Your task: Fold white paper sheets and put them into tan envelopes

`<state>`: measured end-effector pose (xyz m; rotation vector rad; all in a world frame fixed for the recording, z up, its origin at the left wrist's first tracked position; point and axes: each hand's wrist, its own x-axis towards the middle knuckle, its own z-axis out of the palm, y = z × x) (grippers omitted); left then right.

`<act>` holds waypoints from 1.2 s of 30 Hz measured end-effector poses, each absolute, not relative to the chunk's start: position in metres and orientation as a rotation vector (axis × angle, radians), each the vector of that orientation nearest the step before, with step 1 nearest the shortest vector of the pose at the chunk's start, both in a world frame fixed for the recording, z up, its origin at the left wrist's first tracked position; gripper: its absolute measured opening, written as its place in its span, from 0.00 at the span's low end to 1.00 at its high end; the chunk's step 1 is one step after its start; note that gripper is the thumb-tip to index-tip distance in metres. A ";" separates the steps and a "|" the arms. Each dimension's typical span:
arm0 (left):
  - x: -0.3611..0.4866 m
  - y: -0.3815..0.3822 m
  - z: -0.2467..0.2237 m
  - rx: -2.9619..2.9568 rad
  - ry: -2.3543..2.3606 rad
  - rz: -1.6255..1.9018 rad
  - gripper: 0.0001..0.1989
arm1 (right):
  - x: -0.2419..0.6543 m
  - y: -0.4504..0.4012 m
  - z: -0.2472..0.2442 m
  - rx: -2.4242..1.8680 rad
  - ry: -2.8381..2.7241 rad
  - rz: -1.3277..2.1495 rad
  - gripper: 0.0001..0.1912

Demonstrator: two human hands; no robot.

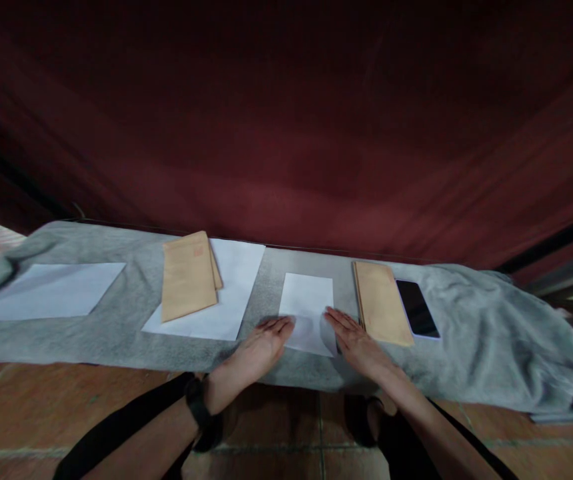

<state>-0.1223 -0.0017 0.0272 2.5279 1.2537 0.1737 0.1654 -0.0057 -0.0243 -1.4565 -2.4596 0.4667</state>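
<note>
A small white paper (307, 297) lies flat on the grey cloth in front of me, narrower than the other white sheets. My left hand (270, 339) rests at its left edge, fingers stretched out and lying flat. At the right edge, my right hand (354, 337) has its fingers extended, their tips touching the paper. Neither hand grips anything. Just right of my right hand sits a stack of brown envelopes (384, 303). More brown envelopes (186, 280) lie to the left on a large white sheet (236, 280).
A phone (418, 308) with a dark screen lies beside the right envelopes. Another white sheet (56, 290) is at the far left. The grey cloth (486, 333) covers the long surface, wrinkled at both ends. A dark red panel (286, 147) rises behind it.
</note>
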 end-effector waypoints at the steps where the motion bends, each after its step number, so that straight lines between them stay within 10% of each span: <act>1: -0.125 0.003 0.025 2.471 1.255 0.246 0.28 | 0.168 -0.005 -0.023 -1.444 -2.445 0.529 0.33; 6: -0.133 0.023 0.015 2.109 1.253 0.597 0.11 | 0.171 -0.005 -0.012 -1.405 -2.283 0.726 0.31; 25: -0.112 0.061 -0.002 1.756 1.535 0.893 0.06 | 0.140 0.028 -0.005 -1.878 -1.832 0.624 0.16; 36: -0.096 0.072 0.000 1.767 1.743 0.754 0.29 | 0.129 0.038 0.003 -2.153 -1.835 0.542 0.20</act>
